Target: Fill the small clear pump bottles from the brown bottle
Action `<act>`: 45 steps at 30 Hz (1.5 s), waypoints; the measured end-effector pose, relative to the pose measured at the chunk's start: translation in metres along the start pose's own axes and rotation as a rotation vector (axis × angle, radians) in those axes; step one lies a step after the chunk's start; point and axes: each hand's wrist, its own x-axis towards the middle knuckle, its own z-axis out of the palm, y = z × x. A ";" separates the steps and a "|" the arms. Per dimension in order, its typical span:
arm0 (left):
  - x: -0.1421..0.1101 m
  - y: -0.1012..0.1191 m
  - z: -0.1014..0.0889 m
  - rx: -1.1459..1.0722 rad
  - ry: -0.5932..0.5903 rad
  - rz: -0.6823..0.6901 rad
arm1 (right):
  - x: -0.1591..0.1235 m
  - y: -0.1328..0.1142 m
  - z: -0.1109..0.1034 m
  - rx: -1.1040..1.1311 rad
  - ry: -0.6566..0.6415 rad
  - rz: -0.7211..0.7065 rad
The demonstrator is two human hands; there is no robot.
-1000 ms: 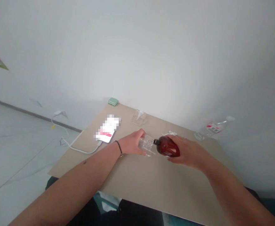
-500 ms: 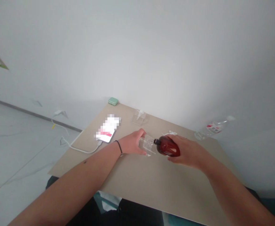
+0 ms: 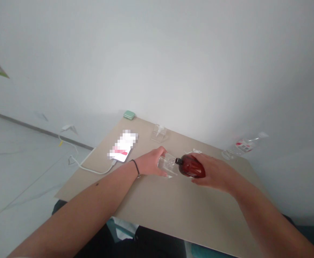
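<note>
While the left hand (image 3: 150, 164) curls half-closed around a clear plastic container (image 3: 168, 165) over the desk (image 3: 200, 211), the right hand (image 3: 213, 172) wraps an amber bottle (image 3: 190, 166) firmly, neck just beside the container, so hold both steady.

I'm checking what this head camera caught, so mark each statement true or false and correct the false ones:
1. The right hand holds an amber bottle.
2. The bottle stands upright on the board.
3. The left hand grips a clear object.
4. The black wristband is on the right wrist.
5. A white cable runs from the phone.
1. The right hand holds an amber bottle: true.
2. The bottle stands upright on the board: false; it is held in the air on its side, neck toward the clear object.
3. The left hand grips a clear object: true.
4. The black wristband is on the right wrist: false; it is on the left wrist.
5. A white cable runs from the phone: true.
</note>
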 end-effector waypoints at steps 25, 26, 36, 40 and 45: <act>0.000 0.001 -0.001 0.020 0.001 0.024 | 0.000 0.001 -0.001 0.024 -0.019 -0.007; 0.000 0.001 -0.001 0.016 -0.002 0.022 | 0.000 0.001 -0.001 0.024 -0.020 -0.008; 0.000 0.003 -0.001 0.018 -0.030 -0.016 | 0.000 -0.003 -0.005 0.001 -0.042 0.007; 0.000 0.004 -0.001 0.020 -0.038 -0.022 | 0.000 -0.003 -0.006 -0.004 -0.035 -0.002; 0.000 0.003 -0.001 0.021 -0.037 -0.026 | -0.001 -0.003 -0.006 -0.007 -0.037 0.004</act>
